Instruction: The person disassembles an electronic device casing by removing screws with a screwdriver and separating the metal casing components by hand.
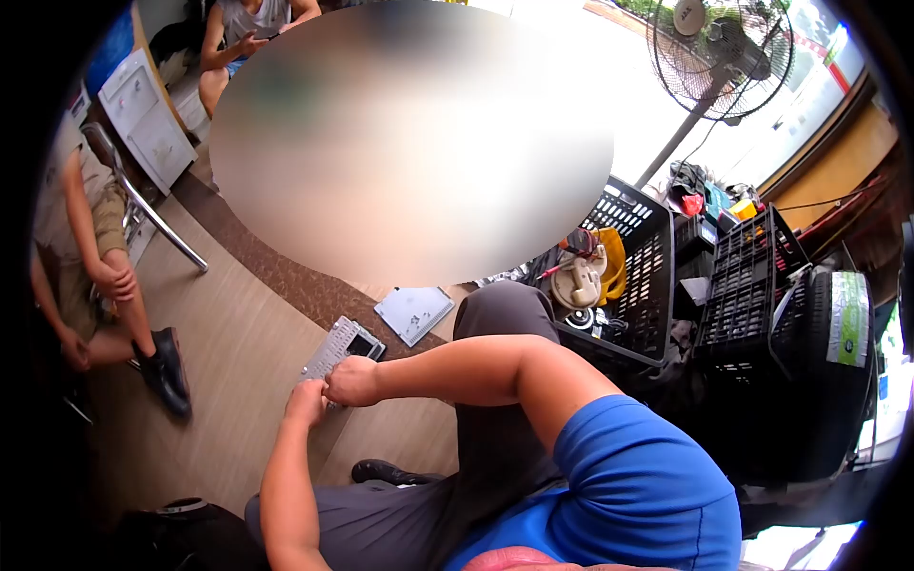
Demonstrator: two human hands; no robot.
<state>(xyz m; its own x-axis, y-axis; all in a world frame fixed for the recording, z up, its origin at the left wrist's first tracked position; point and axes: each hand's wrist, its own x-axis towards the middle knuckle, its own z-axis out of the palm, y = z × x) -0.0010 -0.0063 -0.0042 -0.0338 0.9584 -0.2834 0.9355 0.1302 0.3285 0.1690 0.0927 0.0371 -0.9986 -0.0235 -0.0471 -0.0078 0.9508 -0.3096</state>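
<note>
My left hand (307, 400) and my right hand (352, 381) meet at the near edge of a silver, laptop-like device (333, 350) low over the floor. Key-like rows cover part of it, and a dark section shows at its far right. Both hands are closed, their fingertips close together; what they pinch is too small or hidden to make out. Just beyond the device, a flat light-grey panel (415, 312) with small dark marks lies on the floor.
Black plastic crates (657, 285) with tools and cables stand at the right, beside a fan (724, 57). A seated person's legs (124, 276) and a metal chair frame (152, 209) are at left. Another person (249, 38) sits farther back. A large blur hides the middle.
</note>
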